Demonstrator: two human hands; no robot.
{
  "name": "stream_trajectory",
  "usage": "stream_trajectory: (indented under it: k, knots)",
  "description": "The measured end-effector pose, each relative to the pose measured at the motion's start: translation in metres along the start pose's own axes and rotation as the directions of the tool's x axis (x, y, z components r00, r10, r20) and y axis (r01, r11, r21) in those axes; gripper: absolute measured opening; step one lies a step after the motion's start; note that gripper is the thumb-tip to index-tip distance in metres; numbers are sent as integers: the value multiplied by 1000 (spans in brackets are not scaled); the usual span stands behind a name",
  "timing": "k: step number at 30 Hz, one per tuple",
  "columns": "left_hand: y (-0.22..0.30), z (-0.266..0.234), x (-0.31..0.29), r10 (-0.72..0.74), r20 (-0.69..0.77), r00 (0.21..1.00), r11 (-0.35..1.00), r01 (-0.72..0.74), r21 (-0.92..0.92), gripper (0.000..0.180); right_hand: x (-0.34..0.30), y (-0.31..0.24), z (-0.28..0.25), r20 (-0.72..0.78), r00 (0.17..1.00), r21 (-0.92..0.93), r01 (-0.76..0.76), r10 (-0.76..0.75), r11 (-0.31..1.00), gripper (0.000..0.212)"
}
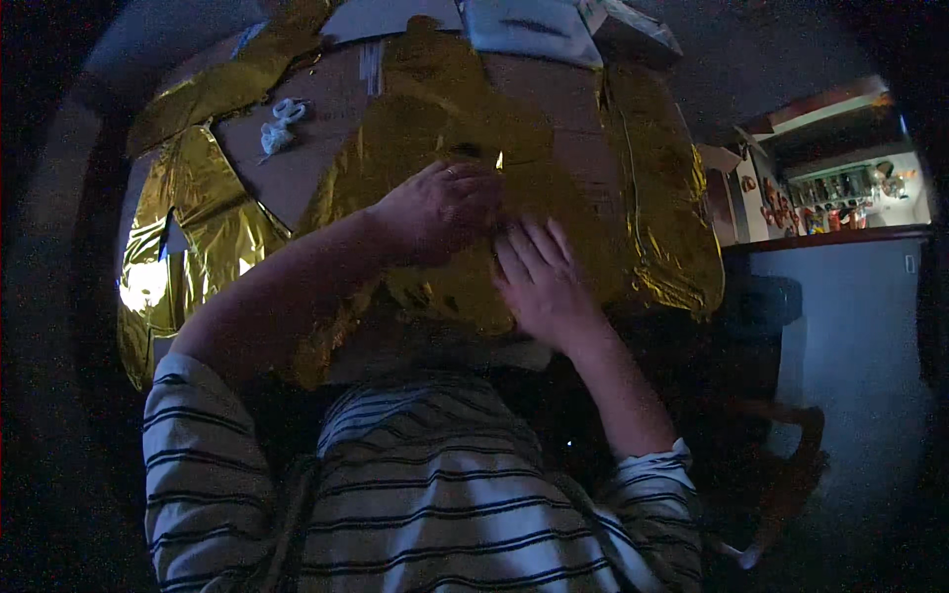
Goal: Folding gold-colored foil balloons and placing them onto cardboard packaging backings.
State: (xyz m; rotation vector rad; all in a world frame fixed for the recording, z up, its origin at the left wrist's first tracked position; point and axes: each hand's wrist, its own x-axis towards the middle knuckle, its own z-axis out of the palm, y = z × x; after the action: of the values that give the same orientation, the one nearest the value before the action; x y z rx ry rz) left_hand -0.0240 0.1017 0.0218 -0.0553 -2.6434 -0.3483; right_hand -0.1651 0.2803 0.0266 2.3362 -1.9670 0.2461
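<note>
A crinkled gold foil sheet (425, 119) lies across the middle of a cardboard-covered table and hangs over its near edge. My left hand (445, 208) rests over the foil with its fingers curled together; what they hold, if anything, is hidden. Just past its fingertips there is a small bright glint and a dark spot on the foil. My right hand (544, 282) lies close beside it, lower and to the right, fingers stretched out on the foil. Dim light blurs the fine detail.
More gold foil (198, 178) covers the table's left side, and another foil strip (657, 198) runs down the right. A crumpled whitish bundle (282, 126) sits at the upper left. Pale boxes (534, 30) stand at the far edge. A wooden chair (791, 445) is at the lower right.
</note>
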Motion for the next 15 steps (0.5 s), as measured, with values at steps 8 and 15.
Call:
stream_trajectory:
  k: [8, 15]
  knots:
    - [-7, 4, -2, 21, 49, 999, 1000, -21, 2, 28, -37, -14, -20, 92, 993, -5, 79, -78, 997, 53]
    - [-3, -7, 7, -98, 171, 980, 984, 121, -128, 38, -45, -11, -21, 89, 993, 45, 76, -80, 996, 53]
